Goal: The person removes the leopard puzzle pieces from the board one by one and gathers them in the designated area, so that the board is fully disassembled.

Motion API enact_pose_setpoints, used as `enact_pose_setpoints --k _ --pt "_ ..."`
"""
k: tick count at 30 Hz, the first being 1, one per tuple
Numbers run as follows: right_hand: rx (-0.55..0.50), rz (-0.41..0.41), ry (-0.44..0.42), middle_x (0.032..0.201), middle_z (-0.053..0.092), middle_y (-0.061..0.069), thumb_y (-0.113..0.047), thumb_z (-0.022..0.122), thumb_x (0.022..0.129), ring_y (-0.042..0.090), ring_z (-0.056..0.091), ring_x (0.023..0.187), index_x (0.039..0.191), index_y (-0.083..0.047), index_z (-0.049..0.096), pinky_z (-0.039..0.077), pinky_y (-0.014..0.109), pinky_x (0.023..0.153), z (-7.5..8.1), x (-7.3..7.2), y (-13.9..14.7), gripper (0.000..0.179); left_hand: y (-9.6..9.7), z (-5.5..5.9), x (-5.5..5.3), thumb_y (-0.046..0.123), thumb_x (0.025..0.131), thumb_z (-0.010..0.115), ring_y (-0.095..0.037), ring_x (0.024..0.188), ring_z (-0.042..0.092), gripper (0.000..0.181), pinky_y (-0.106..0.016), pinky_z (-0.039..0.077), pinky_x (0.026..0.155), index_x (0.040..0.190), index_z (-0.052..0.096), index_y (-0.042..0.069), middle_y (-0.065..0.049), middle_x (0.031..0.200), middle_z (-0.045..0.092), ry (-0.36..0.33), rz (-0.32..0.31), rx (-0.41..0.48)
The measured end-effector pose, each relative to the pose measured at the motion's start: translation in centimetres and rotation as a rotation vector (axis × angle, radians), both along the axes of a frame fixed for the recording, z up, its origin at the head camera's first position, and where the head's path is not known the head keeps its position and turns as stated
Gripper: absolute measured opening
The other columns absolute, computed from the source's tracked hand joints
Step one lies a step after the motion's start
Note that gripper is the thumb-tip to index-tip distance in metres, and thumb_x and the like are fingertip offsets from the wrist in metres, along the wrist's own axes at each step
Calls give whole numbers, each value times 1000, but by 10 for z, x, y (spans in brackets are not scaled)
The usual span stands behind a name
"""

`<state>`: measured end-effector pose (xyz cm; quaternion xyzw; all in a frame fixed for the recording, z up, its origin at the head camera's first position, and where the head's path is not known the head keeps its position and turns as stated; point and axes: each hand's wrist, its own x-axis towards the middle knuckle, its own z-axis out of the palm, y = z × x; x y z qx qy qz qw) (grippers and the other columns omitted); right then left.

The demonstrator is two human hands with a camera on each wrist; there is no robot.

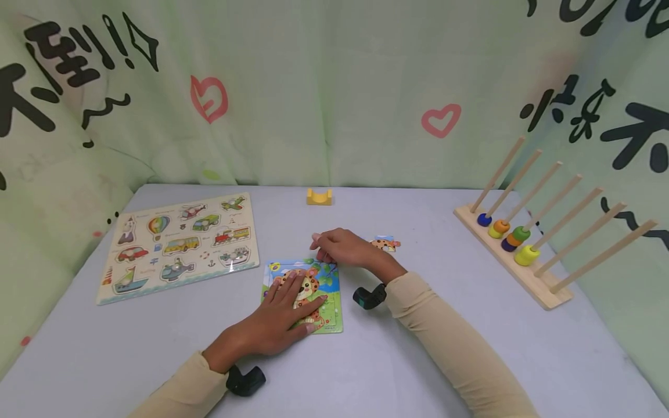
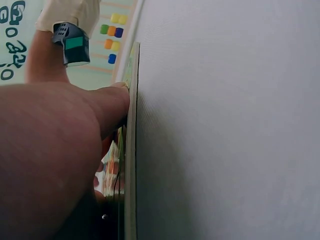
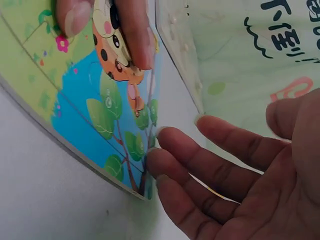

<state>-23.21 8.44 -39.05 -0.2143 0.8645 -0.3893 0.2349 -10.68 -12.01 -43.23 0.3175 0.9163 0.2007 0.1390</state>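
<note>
A small jigsaw puzzle board (image 1: 334, 322), printed with a spotted cartoon animal, blue sky and green grass, lies on the table in front of the person. My left hand (image 1: 274, 322) rests across its left and middle part with fingers spread, covering some of the picture. In the left wrist view, the thumb (image 2: 112, 100) lies along the board's near edge. My right hand (image 1: 347, 247) is at the far right corner, its fingers loosely bent and holding nothing. The right wrist view shows its fingertips (image 3: 162, 157) right at the board's edge, beside the printed leaves.
Beyond the right wrist lies a loose puzzle piece (image 1: 385, 245) with spotted print. A large vehicle puzzle board (image 1: 157, 264) is at left, a yellow block (image 1: 319, 198) at the back. A wooden peg rack (image 1: 549, 297) with colored beads stands at right. Curtains (image 1: 324, 104) enclose the table.
</note>
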Motion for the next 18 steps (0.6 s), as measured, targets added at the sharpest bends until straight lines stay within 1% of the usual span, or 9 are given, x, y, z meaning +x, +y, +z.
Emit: enact_pose_setpoints --k 3,7,11,13,15,18 --pt "-4 -6 1 93 69 7 -36 36 107 18 63 83 116 -1 67 50 31 78 -1 -1 -1 48 0 2 0 40 102 46 -34 146 -7 53 -56 -4 112 152 35 27 -18 161 -1 0 -2 5" --pt "2 -15 4 93 69 7 -34 36 107 18 63 81 115 -1 67 49 30 77 -3 -2 -3 46 0 1 0 41 102 45 -34 146 -7 53 -57 -4 112 152 35 27 -19 161 -1 3 -7 7" --pt "17 -16 29 91 70 6 -33 35 107 17 63 81 114 -2 68 49 31 76 -1 -3 -3 46 0 -1 -1 42 103 44 -34 146 -7 53 -56 -4 112 153 34 28 -18 161 -1 8 -8 -3" --pt "19 -15 24 90 69 6 -32 36 107 18 62 81 114 -2 69 48 31 77 0 -4 -3 45 0 -1 -2 42 103 44 -34 146 -8 53 -56 -4 112 153 34 28 -18 161 -2 2 -4 -7" --pt "24 -6 15 91 69 5 -31 38 106 18 61 82 112 -3 70 48 31 78 2 -4 -2 43 0 0 -2 42 103 44 -34 146 -8 53 -56 -5 112 153 34 28 -18 161 -2 -2 -2 -7" --pt "30 35 6 95 69 3 -28 43 105 17 59 86 109 -4 72 47 31 80 1 -5 1 37 0 1 -1 42 103 44 -34 146 -8 53 -56 -5 112 152 34 28 -18 161 -2 -6 0 -5"
